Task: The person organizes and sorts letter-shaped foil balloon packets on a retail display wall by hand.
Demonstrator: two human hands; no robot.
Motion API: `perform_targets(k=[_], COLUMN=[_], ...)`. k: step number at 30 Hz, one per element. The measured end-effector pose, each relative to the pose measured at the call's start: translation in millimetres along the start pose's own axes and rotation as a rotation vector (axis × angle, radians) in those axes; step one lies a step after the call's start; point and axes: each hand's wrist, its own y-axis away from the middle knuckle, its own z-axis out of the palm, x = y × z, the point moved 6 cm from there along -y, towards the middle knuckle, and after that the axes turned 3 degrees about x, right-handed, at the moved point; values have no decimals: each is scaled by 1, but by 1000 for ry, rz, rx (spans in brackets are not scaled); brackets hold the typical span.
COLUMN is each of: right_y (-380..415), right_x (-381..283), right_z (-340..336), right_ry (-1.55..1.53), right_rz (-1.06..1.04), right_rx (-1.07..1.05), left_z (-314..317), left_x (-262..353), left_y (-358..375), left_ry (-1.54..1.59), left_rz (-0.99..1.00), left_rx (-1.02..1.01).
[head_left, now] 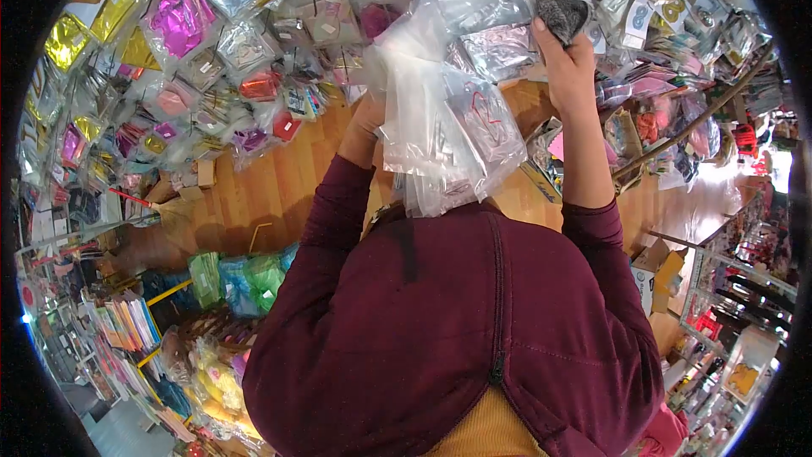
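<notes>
Maroon jacket [372, 313] fills our foreground. Beyond, our right hand [572, 59] grips grey cloth [562, 12] beside packets [636, 22]; our left hand [370, 112] is behind clear bags [423, 110], its grip hidden. We seem mid-wipe; next probably calls for steadying the bags.

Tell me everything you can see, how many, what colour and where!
Clear bags: several, see-through, by the left hand
Cloth: one, dark grey, in the right hand
Packets: too many to count, many colours, across the top
Pole: one, brown, upper right
Box: one open, brown and white, right
Green packs: a few, green, lower left
Folders: many, mixed colours, far left
Floor: one, orange-brown, beneath
Jacket: one, maroon, bottom middle
Left hand: one, bare, mostly hidden behind the bags
Right hand: one, bare, top right
</notes>
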Motion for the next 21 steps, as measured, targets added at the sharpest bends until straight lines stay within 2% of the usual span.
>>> perform_targets(k=[5,9,12,13,14,15,16,17,18,19,20,21], right_y=[0,1,6,14,23,33,46,67,84,94,102,98], right_x=[-5,-3,-25,-38,-49,-44,-19,-34,-21,-14,-7,6], right_z=[22,27,20,23,27,33,40,58,76,84,89,88], right_ry=[94,144,147,246,346,411,584,584,570,590,609,610], right_rz=[-60,-25,-122,-258,-393,-395,-184,-391,-415,-444,-472,-473], right_rx=[-113,-129,-17,-64,-110,-137,-384,-490,-758,-792,-826,-827], left_z=[-14,-14,-6,-12,-10,-11,-16,-15,-9,-17,-16,-12], left_x=[-6,-12,-16,-17,-22,-22,-23,-25,-25,-25,-31,-33], left_y=[5,12,9,20,-3,-3,13,11,2,19,-13,-14], left_ry=[28,43,60,67,75,82,88,94,101,108,116,122], left_rz=[-5,-5,-2,-2,-3,-5,-7,-8,-5,-3,-1,0], left_rx=[-2,4,7,5,2,-3,-8,-13,-15,-17,-19,-22])
